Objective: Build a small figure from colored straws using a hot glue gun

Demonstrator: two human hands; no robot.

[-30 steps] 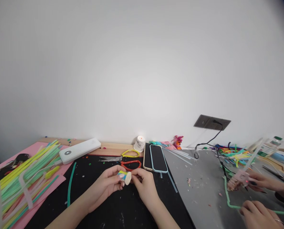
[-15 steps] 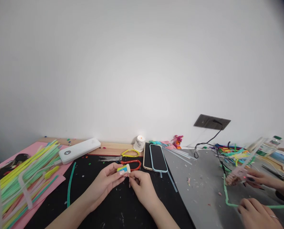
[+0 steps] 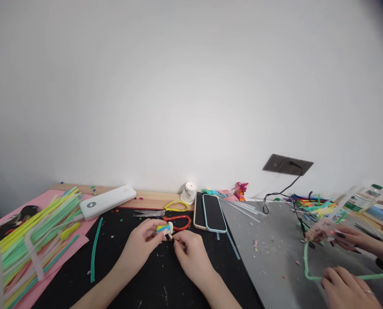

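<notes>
My left hand (image 3: 143, 240) is closed around a small coiled pipe-cleaner piece (image 3: 164, 229) in yellow, blue and white, held above the black mat (image 3: 159, 283). A short pale end of the piece points down towards my right hand (image 3: 193, 253). The thumb and fingertips of that hand are pinched together at this end; the exact contact is too small to make out. Just beyond my hands lie scissors (image 3: 181, 223) with red and yellow handles, their blades pointing left. To the left, a teal pipe cleaner (image 3: 95, 253) rests on the mat.
Left are bundled pipe cleaners (image 3: 33, 231) and a white power bank (image 3: 109, 202). Behind my hands stand a paper cup (image 3: 188, 193) and two phones (image 3: 214, 213). At right, a co-worker's hands (image 3: 347, 283) hold a glue gun (image 3: 321, 230) and a bent green pipe cleaner (image 3: 306, 264).
The piece in my left hand has turned, so its white end now faces more downward. My right fingers have shifted slightly with it. The co-worker's glue gun has moved a little up and right.
</notes>
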